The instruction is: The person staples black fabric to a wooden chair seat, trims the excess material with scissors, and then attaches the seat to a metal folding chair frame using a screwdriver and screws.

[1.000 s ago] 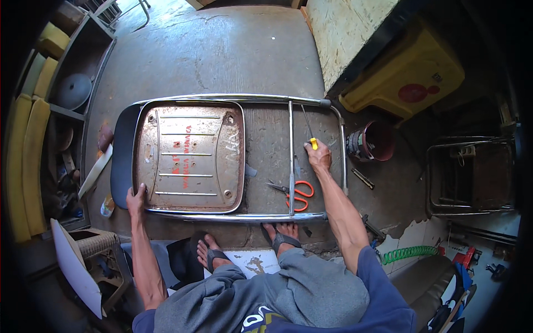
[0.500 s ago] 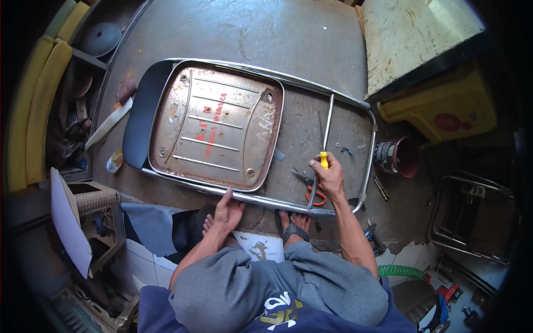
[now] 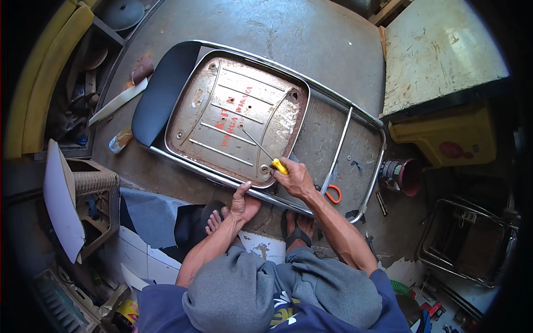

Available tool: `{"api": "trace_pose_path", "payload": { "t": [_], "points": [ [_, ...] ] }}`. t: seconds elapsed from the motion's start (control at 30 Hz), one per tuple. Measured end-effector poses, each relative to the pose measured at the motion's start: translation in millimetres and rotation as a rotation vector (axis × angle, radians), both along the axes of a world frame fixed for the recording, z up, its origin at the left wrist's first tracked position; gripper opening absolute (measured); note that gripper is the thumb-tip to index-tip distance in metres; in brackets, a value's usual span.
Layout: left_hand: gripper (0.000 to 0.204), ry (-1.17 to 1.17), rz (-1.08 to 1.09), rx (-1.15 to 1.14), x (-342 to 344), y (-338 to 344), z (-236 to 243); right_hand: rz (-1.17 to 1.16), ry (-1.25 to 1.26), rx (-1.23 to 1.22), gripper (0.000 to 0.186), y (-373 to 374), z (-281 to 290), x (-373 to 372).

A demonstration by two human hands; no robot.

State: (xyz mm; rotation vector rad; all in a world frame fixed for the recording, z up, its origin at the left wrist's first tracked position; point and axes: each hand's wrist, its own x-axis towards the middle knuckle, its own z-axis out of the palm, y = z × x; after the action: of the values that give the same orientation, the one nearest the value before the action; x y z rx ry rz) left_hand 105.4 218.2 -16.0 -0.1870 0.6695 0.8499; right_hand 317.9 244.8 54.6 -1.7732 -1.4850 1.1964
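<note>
A folding chair lies on the workshop surface, its chrome tube frame (image 3: 366,115) around a rusty metal seat pan (image 3: 222,102) with ribs, holes and red stencilled marks. Its black backrest (image 3: 161,102) is at the left end. In my right hand (image 3: 297,180) is a screwdriver (image 3: 278,165) with a yellow handle; its shaft slants up-left, the tip at a hole near the pan's middle. My left hand (image 3: 244,204) grips the near rail, thumb on top, fingers partly hidden beneath. Orange-handled scissors (image 3: 333,193) lie beside my right wrist, partly covered.
Right of the frame are a paint-stained can (image 3: 401,176), a yellow plastic stool (image 3: 444,136) and a worn table (image 3: 444,50). A white strip (image 3: 118,102) and a small bottle (image 3: 120,140) lie left of the backrest. Another chrome frame (image 3: 466,238) stands at the lower right.
My right hand has carried the screwdriver left from the open end of the frame, and its tip is now on the seat pan. My left hand stays at the near rail. The view has turned slightly.
</note>
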Motion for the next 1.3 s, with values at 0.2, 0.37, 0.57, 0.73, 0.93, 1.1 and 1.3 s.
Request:
{"api": "trace_pose_path", "payload": {
  "t": [0.2, 0.37, 0.57, 0.73, 0.93, 1.1, 1.3],
  "points": [
    [0.062, -0.068, -0.017, -0.006, -1, 4, -1, 0.121, -0.198, 0.004, 0.029, 17, -4, -4],
    [0.059, -0.069, -0.034, -0.007, -5, 4, -8, 0.26, -0.422, 0.065, 0.027, 19, -4, -12],
    [0.053, -0.127, -0.124, 0.058, -12, 9, -18, 0.286, -0.544, 0.04, 0.02, 16, 0, -29],
    [0.052, -0.161, -0.134, 0.06, -15, 10, -20, 0.381, -0.582, 0.081, 0.017, 21, 4, -33],
    [0.052, -0.153, -0.122, 0.082, -14, 9, -22, 0.434, -0.563, 0.109, 0.018, 27, 6, -32],
    [0.054, -0.15, -0.126, 0.083, -14, 7, -30, 0.395, -0.54, 0.084, 0.023, 28, 4, -31],
    [0.055, -0.141, -0.138, 0.09, -15, 6, -37, 0.309, -0.509, 0.034, 0.024, 24, 0, -29]
  ]
}}
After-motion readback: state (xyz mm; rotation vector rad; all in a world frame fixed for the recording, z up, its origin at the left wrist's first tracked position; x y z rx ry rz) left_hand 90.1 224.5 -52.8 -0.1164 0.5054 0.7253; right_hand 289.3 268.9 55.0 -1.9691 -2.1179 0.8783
